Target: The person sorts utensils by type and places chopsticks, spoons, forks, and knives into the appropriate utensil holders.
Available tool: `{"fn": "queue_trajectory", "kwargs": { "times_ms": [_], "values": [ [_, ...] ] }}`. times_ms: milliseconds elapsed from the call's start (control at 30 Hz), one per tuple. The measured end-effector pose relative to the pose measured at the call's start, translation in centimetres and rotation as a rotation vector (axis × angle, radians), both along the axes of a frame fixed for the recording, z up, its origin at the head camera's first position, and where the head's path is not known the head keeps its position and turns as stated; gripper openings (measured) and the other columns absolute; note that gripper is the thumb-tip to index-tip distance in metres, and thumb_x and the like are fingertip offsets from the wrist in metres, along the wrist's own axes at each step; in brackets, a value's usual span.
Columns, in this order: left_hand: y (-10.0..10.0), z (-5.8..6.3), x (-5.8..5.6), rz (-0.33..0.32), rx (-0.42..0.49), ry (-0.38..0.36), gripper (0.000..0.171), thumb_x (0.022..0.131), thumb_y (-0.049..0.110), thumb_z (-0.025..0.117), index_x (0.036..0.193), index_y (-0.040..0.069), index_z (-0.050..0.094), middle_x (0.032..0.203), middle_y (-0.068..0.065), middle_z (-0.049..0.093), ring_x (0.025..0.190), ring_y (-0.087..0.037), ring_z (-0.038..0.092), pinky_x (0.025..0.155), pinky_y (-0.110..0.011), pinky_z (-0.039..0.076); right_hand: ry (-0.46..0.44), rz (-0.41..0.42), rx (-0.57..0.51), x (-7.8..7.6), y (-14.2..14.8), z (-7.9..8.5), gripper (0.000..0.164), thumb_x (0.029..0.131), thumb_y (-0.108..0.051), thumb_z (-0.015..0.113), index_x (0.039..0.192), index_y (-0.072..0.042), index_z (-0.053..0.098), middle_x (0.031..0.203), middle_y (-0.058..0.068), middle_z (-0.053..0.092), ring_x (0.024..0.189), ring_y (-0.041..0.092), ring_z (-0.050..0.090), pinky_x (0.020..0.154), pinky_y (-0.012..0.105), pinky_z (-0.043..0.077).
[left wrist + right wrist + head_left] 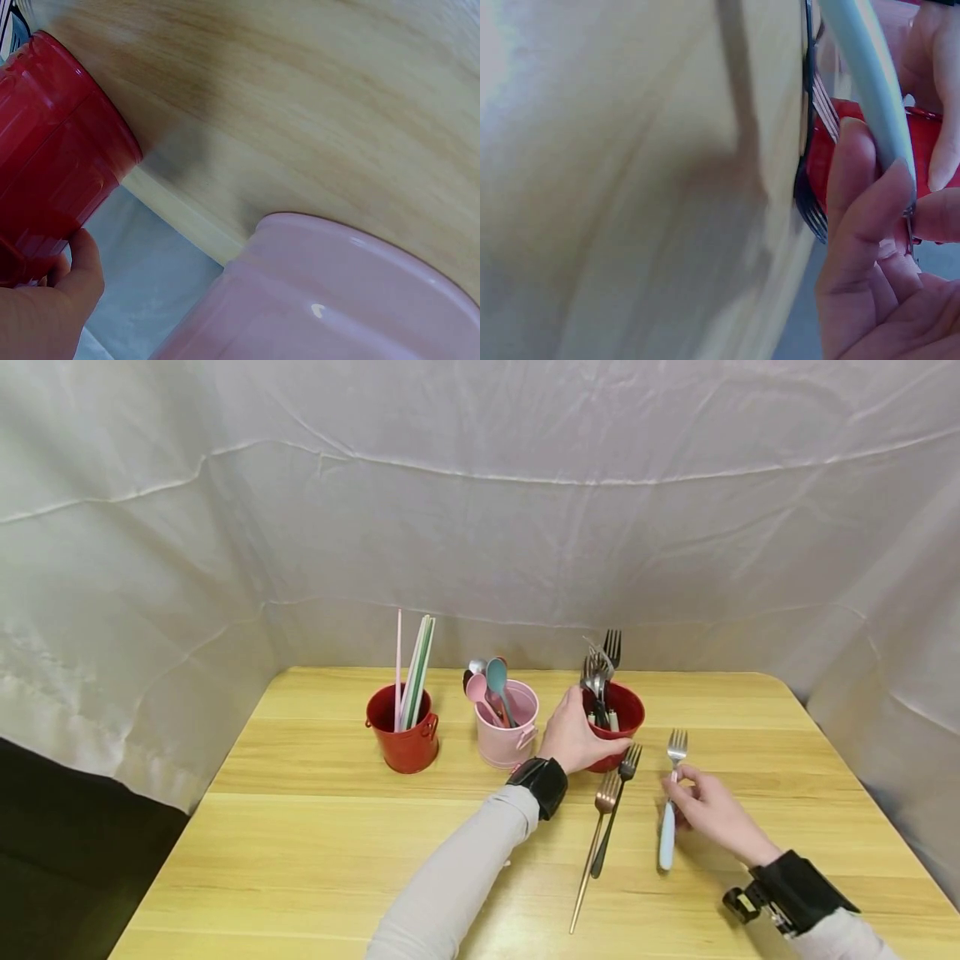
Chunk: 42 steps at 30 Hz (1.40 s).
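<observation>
At the right-hand red bucket (630, 717), my left hand (576, 735) grips the near side, thumb and fingers spread round its rim. Several forks (596, 672) stand in that bucket, tines up. In the left wrist view the fingers curl against the wall of the red bucket (60, 157). My right hand (712, 812) pinches a fork with a light blue handle (667, 839) near where handle meets metal, tines pointing away from me. The right wrist view shows this blue handle (870, 82) between thumb and fingers. Left of it, a black fork (611, 822) and a copper-coloured fork (591, 860) lie on the table.
A pink bucket (504, 747) of several spoons (497, 677) stands beside my left wrist. Further left, another red bucket (407, 752) holds chopsticks or straw-like sticks (420, 668). Pale cloth (480, 543) hangs behind the wooden table (315, 860).
</observation>
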<state>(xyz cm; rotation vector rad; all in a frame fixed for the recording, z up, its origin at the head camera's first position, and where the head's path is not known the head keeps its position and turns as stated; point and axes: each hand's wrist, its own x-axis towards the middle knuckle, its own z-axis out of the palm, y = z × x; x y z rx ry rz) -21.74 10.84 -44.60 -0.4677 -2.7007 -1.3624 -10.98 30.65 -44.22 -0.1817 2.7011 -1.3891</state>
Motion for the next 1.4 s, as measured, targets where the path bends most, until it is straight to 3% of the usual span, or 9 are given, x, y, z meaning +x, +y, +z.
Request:
{"fn": "queue_trajectory", "kwargs": {
  "times_ms": [367,633,967,1133,1267,1400],
  "values": [
    [0.0,-0.1,0.0,0.000,0.004,-0.005,0.087,0.063,0.051,0.081,0.129,0.017,0.037,0.119,0.001,0.053,0.107,-0.016,0.056,0.089,-0.031,0.051,0.144,-0.026,-0.016,-1.1,0.2,2.0,0.021,0.100,-0.013,0.047,0.104,0.007,0.047,0.067,0.012,0.064,0.051,0.015,0.058,0.049,0.030,0.053],
    [0.0,-0.1,0.0,-0.002,0.005,-0.013,0.087,0.063,0.050,0.082,0.130,0.017,0.037,0.120,0.002,0.053,0.108,-0.016,0.055,0.090,-0.031,0.051,0.302,-0.033,-0.006,-2.6,-0.4,4.8,0.018,0.100,-0.012,0.047,0.102,0.006,0.049,0.069,0.007,0.063,0.053,0.012,0.058,0.046,0.025,0.050],
    [-0.1,-0.2,-0.1,0.000,0.006,-0.010,0.086,0.064,0.051,0.081,0.130,0.017,0.037,0.120,0.002,0.053,0.108,-0.016,0.056,0.089,-0.032,0.051,0.579,-0.175,-0.027,-4.9,-2.2,8.1,0.016,0.098,-0.010,0.049,0.103,0.004,0.051,0.080,0.019,0.065,0.064,0.000,0.061,0.054,0.017,0.053],
    [-0.1,0.0,0.0,-0.003,0.011,-0.011,0.086,0.065,0.049,0.081,0.131,0.017,0.036,0.121,0.001,0.053,0.109,-0.016,0.055,0.090,-0.034,0.051,0.725,-0.205,-0.032,-6.2,-3.4,8.7,0.016,0.097,-0.008,0.049,0.100,0.007,0.051,0.080,0.020,0.065,0.067,-0.005,0.059,0.055,0.009,0.050],
    [0.0,0.2,0.1,-0.004,0.009,-0.021,0.086,0.065,0.050,0.081,0.131,0.017,0.036,0.121,0.001,0.053,0.109,-0.016,0.055,0.091,-0.035,0.050,0.779,-0.188,-0.020,-7.0,-4.4,9.0,0.014,0.097,-0.003,0.048,0.099,0.011,0.051,0.080,0.024,0.064,0.070,-0.009,0.056,0.057,0.006,0.048],
    [0.0,0.2,0.1,-0.006,0.009,-0.014,0.086,0.065,0.050,0.081,0.130,0.017,0.037,0.120,0.002,0.053,0.108,-0.015,0.056,0.091,-0.034,0.050,0.768,-0.184,0.028,-8.2,-4.6,7.9,0.016,0.098,-0.007,0.047,0.100,0.009,0.051,0.080,0.021,0.065,0.069,0.007,0.062,0.057,0.006,0.048]
  ]
}}
